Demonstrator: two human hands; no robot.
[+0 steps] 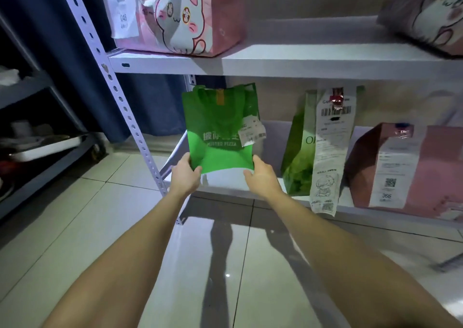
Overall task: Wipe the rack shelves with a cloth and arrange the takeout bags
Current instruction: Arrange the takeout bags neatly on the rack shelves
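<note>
Green bag (220,129) between left hand (186,176), right hand (263,178), both gripping bottom corners

The green bag (220,127) is upright at the lower shelf's (225,183) left end, left hand (186,174) and right hand (263,177) gripping its bottom corners. A leafy bag (298,157) and a pink bag (426,167) stand further right.

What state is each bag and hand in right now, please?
Green pizza bag: upright, held by both hands.
Left hand: grips its lower left corner.
Right hand: grips its lower right corner.
Lettuce-print bag: upright on lower shelf.
Cat bag: standing on upper shelf.
</note>
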